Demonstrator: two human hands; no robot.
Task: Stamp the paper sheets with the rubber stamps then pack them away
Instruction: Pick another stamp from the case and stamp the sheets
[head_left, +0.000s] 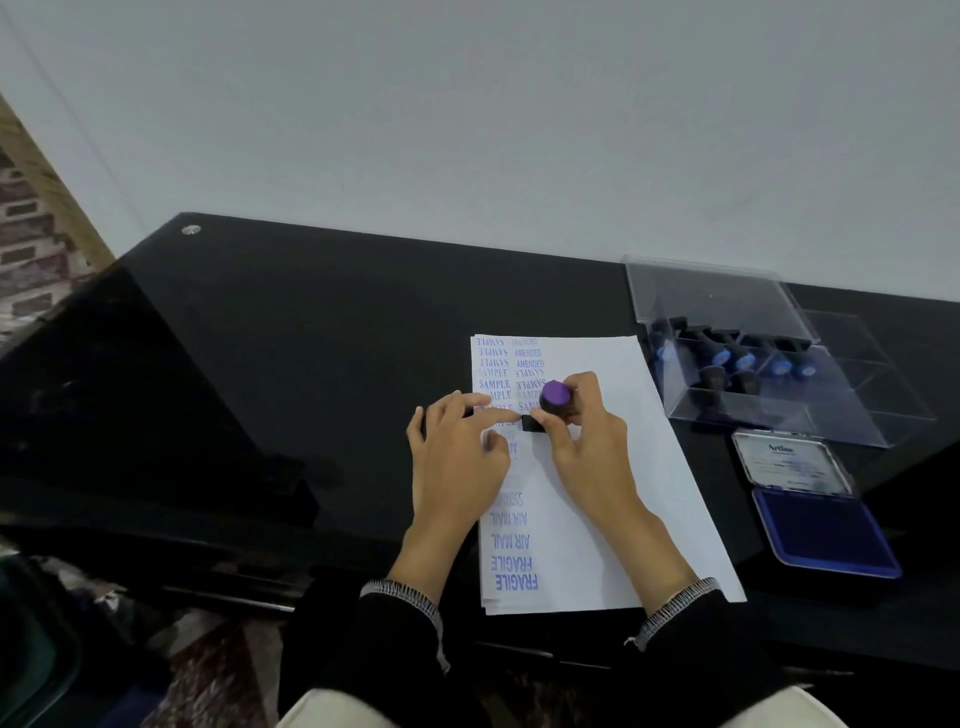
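Note:
A white paper sheet (618, 483) lies on the black glass table (311, 338), its left column covered with blue prints such as SAMPLE, AIR MAIL and FRAGILE. My right hand (582, 436) grips a black rubber stamp with a purple top (555, 396), its base down on the paper. My left hand (457, 447) rests flat on the sheet's left edge, fingers straight, one fingertip touching the stamp's base.
A clear plastic box (753, 374) with several blue-topped stamps stands at the right, its lid raised behind. In front of it an open ink pad (826, 530) shows its blue pad, lid folded back. A wall rises behind the table.

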